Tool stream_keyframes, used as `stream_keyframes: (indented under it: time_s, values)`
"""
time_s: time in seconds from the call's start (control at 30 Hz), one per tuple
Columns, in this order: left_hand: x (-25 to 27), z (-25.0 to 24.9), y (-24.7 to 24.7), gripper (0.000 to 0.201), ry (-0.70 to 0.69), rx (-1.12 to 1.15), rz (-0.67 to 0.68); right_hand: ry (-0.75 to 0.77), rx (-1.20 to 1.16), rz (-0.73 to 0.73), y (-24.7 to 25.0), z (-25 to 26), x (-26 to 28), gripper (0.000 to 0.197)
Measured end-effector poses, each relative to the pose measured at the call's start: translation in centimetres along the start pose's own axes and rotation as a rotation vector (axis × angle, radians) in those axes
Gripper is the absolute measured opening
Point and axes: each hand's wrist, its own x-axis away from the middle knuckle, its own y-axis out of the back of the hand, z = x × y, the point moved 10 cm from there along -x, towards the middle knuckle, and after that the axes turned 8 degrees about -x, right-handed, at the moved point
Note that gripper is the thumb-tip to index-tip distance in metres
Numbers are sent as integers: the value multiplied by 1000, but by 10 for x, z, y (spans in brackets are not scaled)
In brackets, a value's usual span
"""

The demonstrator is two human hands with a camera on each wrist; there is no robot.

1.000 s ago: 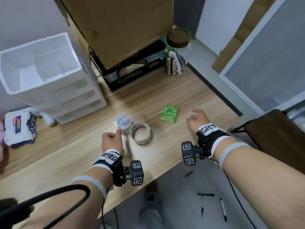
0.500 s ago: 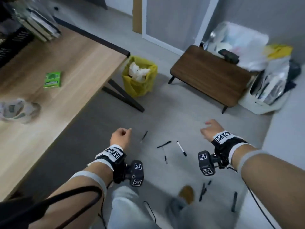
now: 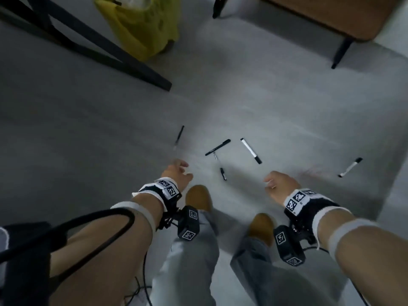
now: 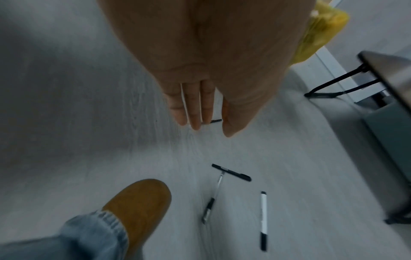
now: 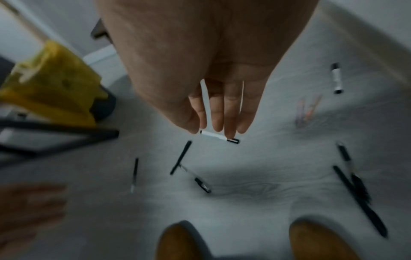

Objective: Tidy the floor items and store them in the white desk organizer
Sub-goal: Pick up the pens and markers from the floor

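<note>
Several pens lie scattered on the grey floor: a thin black pen (image 3: 179, 136), a black pen (image 3: 218, 147), a clear pen (image 3: 220, 166), a white marker (image 3: 251, 150) and another white marker (image 3: 350, 167) at the right. My left hand (image 3: 182, 170) hangs above the floor just left of the clear pen, fingers relaxed and holding nothing. My right hand (image 3: 270, 184) hangs below the white marker (image 5: 219, 137), also with nothing in it. Two more black pens (image 5: 355, 193) show in the right wrist view. The white desk organizer is out of view.
A yellow bin bag (image 3: 143, 25) stands at the back beside the black desk leg (image 3: 106, 54). A low brown table (image 3: 331, 16) with a black leg (image 3: 341, 54) is at the back right. My feet in tan slippers (image 3: 197, 196) stand just short of the pens.
The view has swung from the desk top down to the floor. Both hands have come off the desk and dropped toward the scattered pens, holding nothing.
</note>
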Motion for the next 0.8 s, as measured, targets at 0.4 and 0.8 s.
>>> stream_keyframes:
  time_s: [0.4, 0.8]
  values:
    - [-253, 32, -66, 91, 87, -5, -308, 318, 550, 197, -140, 28, -210, 47]
    - [-284, -31, -102, 28, -163, -299, -339, 425, 674, 19, -165, 93, -268, 45]
